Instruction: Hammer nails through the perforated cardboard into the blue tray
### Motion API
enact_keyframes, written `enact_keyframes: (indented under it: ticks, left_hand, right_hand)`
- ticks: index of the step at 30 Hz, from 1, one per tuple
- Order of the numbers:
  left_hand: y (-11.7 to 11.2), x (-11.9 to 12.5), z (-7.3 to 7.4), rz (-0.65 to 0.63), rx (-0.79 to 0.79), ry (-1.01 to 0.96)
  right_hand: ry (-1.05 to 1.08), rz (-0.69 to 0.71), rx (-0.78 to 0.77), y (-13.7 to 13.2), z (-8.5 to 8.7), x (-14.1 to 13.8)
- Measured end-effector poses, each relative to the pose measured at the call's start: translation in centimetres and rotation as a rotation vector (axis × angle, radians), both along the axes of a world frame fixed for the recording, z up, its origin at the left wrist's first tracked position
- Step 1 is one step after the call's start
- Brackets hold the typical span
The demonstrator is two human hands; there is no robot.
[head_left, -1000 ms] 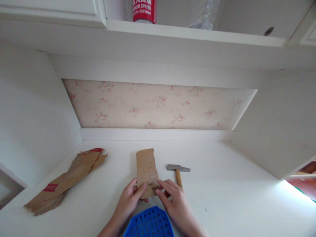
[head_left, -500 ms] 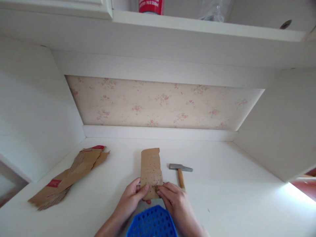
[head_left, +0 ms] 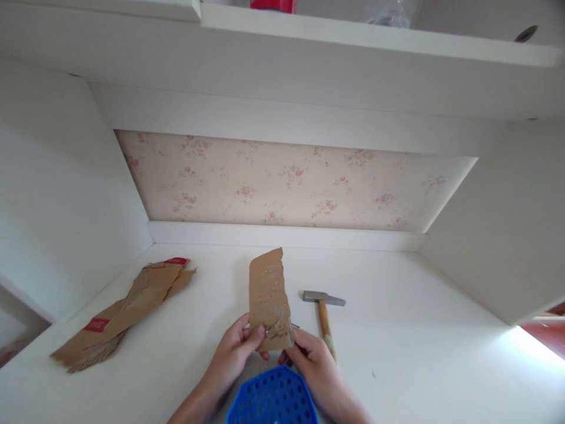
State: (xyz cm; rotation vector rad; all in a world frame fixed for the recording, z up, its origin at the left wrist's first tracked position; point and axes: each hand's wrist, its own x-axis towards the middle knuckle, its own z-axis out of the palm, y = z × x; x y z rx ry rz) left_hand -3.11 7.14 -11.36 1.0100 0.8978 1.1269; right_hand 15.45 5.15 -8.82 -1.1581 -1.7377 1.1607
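Note:
A piece of brown cardboard point(head_left: 268, 288), tilted up and dotted with small holes, is gripped at its lower left by my left hand point(head_left: 236, 353), thumb in front and fingers behind. Near its bottom are torn spots and small dark, thin bits, perhaps nails, too small to make out. A thin metal piece point(head_left: 295, 325) sticks out by its right edge. At the lower right corner my right hand point(head_left: 315, 359) is closed, fingertips partly hidden behind or below the cardboard. Just beneath both hands sits a blue plastic basket point(head_left: 273, 394) with holes.
A hammer point(head_left: 324, 318) with a wooden handle lies right of the cardboard. Torn brown cardboard point(head_left: 128, 312) lies on the white surface at left. Overhead runs a white shelf point(head_left: 353, 35) bearing a red can point(head_left: 273, 5) and a clear plastic bag point(head_left: 392, 13).
The cardboard has tilted up and its top edge has risen. My right fingers have left its front face and moved to its lower right edge. The view has shifted slightly downward.

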Motion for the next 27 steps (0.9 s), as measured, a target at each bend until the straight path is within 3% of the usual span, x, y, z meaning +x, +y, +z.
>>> enact_keyframes:
  ticks: [6, 12, 19, 23, 27]
  left_hand:
    - [-0.1, -0.2, -0.1, -0.014, -0.068, -0.065]
    - [0.0, -0.3, -0.2, 0.131, -0.111, -0.224]
    - [0.3, -0.2, -1.4, 0.086, -0.067, -0.005]
    - [0.3, 0.1, -1.2, 0.089, -0.079, 0.056]
    - [0.0, 0.4, -0.2, 0.106, -0.091, 0.089]
  right_hand:
    - [-0.154, 0.009, 0.163, 0.4, -0.5, 0.7]
    - [-0.398, -0.109, 0.205, 0.9, -1.2, 1.2]
    - [-0.606, -0.205, 0.201, 0.9, -1.4, 1.3]
    - [-0.585, -0.242, 0.195, 1.1, -1.8, 1.4]
    - [-0.401, -0.307, 0.233, 0.9, -1.4, 1.4]
